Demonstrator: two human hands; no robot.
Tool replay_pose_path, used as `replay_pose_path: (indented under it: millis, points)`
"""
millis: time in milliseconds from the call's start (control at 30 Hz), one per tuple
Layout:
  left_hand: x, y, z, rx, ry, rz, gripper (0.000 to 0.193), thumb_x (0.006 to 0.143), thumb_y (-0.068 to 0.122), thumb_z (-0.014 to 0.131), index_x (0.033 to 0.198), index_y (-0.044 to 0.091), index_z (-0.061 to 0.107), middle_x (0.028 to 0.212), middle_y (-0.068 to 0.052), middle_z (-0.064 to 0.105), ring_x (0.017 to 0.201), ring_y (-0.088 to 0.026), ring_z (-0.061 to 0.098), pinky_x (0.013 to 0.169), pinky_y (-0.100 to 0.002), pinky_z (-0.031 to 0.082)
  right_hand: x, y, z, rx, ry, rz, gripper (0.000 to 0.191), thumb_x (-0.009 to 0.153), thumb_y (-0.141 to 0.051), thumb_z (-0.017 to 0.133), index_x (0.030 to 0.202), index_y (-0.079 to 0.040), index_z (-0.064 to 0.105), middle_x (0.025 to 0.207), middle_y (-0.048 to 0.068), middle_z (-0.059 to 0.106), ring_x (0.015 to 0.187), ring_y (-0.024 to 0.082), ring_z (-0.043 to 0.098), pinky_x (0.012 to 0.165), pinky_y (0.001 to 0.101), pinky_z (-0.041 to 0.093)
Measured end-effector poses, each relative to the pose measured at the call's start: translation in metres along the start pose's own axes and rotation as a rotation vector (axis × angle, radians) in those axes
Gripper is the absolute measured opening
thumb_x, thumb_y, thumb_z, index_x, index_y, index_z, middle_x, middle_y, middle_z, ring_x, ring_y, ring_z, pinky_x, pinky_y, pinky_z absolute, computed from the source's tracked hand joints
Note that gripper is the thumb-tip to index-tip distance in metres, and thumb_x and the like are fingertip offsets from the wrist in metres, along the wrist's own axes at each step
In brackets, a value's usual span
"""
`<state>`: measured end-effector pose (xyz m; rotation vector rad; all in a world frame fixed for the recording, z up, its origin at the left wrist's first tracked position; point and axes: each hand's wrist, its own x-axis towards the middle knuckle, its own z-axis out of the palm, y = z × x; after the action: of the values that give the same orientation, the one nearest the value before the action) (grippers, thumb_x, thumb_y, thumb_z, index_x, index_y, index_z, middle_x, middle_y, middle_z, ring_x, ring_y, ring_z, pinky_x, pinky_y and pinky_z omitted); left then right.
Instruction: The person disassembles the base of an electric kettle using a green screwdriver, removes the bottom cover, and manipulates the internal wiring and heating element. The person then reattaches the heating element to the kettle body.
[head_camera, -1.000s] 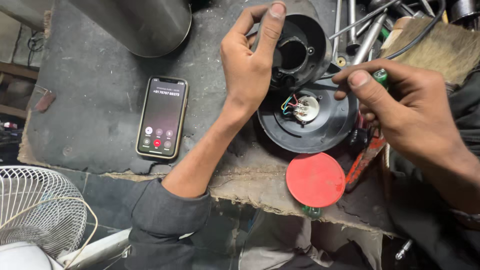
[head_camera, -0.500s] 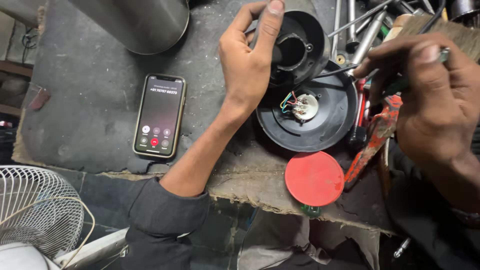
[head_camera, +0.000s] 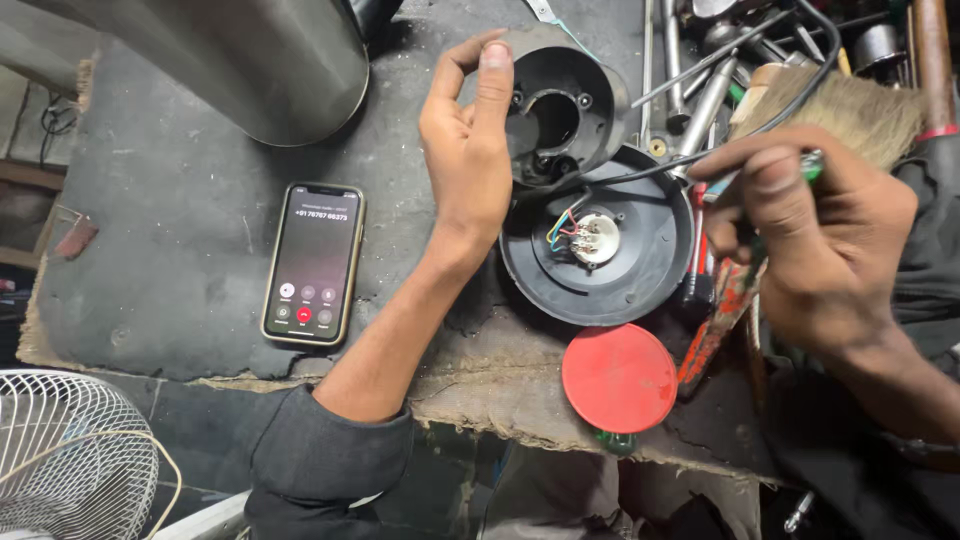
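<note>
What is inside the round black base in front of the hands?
Inside the round black base sits a pale round connector with coloured wires. Whatever lies under the connector is covered.
</note>
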<state>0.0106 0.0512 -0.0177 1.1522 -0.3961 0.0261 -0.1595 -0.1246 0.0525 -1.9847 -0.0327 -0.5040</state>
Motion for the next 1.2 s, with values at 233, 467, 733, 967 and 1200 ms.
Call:
replay_pose_path:
  millis: [233,467,733,967,1200]
  points:
    - [-0.001,-0.002,-0.001,0.010,0.003,-0.023,0.031,0.111,0.025,0.058,0.131,0.002,0.061,0.086,0.003,0.059,0.069,0.001,0.046,0.059,-0.020,0.035,0.001,-0.001,0.004,-0.122,0.016,0.022,0.030,0.113,-0.026,0.058,0.111,0.002,0.068,0.077,0.003,0.062,0.058,0.005,0.054,0.050,0.0190,0.039]
    - [-0.005,-0.008,-0.004,-0.095,-0.073,-0.021,0.025,0.115,0.021,0.058,0.131,0.001,0.061,0.090,0.001,0.068,0.068,0.000,0.053,0.060,-0.024,0.038,0.004,-0.005,0.006,-0.140,-0.038,0.014,0.030,0.118,-0.030,0.053,0.125,-0.003,0.063,0.084,0.000,0.061,0.077,0.005,0.060,0.067,0.0192,0.049]
    - [-0.004,-0.008,-0.003,0.028,-0.027,-0.041,0.032,0.113,0.026,0.060,0.130,0.000,0.064,0.065,0.008,0.051,0.054,0.002,0.031,0.052,-0.025,0.018,0.000,-0.011,0.009,-0.129,0.038,0.141,0.025,0.119,-0.027,0.056,0.118,-0.003,0.064,0.084,0.003,0.059,0.076,0.006,0.056,0.070,0.0210,0.048]
    - [-0.004,-0.008,-0.004,0.095,-0.002,-0.041,0.031,0.113,0.028,0.061,0.124,-0.001,0.065,0.059,0.009,0.045,0.053,0.001,0.030,0.052,-0.028,0.017,0.014,-0.010,0.017,-0.586,-0.159,-0.074,0.017,0.095,-0.010,0.071,0.107,0.002,0.074,0.091,0.015,0.072,0.075,0.021,0.070,0.061,0.0322,0.054]
    - [-0.004,-0.012,-0.003,0.045,-0.013,-0.027,0.029,0.114,0.026,0.061,0.128,0.000,0.066,0.069,0.008,0.055,0.055,0.002,0.033,0.052,-0.026,0.019,0.013,-0.008,0.016,-0.632,-0.268,-0.027,0.024,0.089,-0.008,0.073,0.112,-0.003,0.075,0.096,0.012,0.073,0.076,0.022,0.072,0.065,0.0323,0.055]
